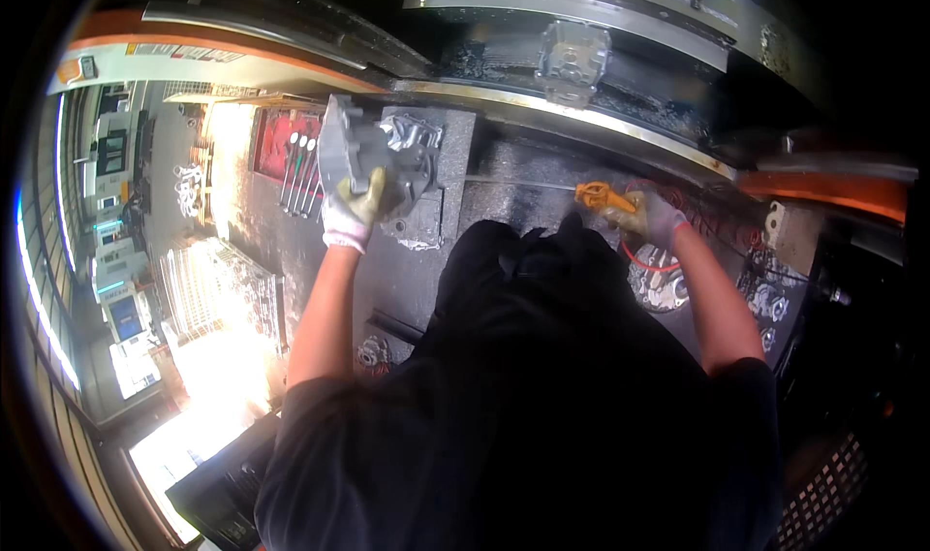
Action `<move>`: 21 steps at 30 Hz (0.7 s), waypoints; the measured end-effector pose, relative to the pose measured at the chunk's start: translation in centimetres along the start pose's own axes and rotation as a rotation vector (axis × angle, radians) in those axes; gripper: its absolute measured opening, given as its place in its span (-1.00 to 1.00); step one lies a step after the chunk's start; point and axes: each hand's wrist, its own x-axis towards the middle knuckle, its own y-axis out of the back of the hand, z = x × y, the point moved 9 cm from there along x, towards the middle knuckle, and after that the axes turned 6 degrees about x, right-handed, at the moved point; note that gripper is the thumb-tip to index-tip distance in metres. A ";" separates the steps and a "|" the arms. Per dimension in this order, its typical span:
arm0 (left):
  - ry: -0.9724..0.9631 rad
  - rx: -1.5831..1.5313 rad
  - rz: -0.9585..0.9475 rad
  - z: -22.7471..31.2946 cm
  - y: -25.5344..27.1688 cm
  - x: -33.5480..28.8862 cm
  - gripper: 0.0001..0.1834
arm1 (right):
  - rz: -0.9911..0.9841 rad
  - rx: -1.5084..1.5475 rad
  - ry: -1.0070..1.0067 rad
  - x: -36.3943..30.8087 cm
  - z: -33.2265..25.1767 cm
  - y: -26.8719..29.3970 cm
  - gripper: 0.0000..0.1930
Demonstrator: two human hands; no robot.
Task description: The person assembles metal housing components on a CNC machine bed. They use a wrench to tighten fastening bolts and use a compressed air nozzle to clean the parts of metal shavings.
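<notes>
My gloved left hand (356, 210) grips the lower edge of a grey cast metal housing (351, 144), which is tilted up on its side. In my gloved right hand (651, 218) is an orange air blow gun (605, 200). Its long thin nozzle (523, 182) points left toward the housing, with a gap between tip and casting. A red air hose (651, 266) curves down from the gun. Behind the housing, another shiny metal casting (412, 132) rests on a grey block. The housing hides part of that casting.
A metal ledge (581, 115) runs across the front, with a casting (573, 62) beyond it inside the machine. Several white-tipped tools (300, 168) lie beside a red tray (276, 142) at left. More castings (664, 284) sit near my right forearm. Stacked racks (228, 289) stand left.
</notes>
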 end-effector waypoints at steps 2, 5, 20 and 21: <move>-0.058 0.088 0.005 3.8 -0.2 1.5 -0.21 | 0.098 -0.009 0.016 -1.2 -0.1 1.6 -0.42; -0.149 0.185 -0.076 7.3 -1.3 2.6 -0.16 | 0.147 0.047 -0.007 -1.1 3.4 3.0 -0.45; -0.161 -0.241 -0.344 13.4 -9.8 13.4 -0.42 | 0.596 0.609 0.604 -13.5 -2.4 9.8 -0.78; -0.122 -0.327 -0.406 14.7 -10.3 13.7 -0.48 | 0.744 0.523 0.634 -13.4 -1.6 10.7 -0.78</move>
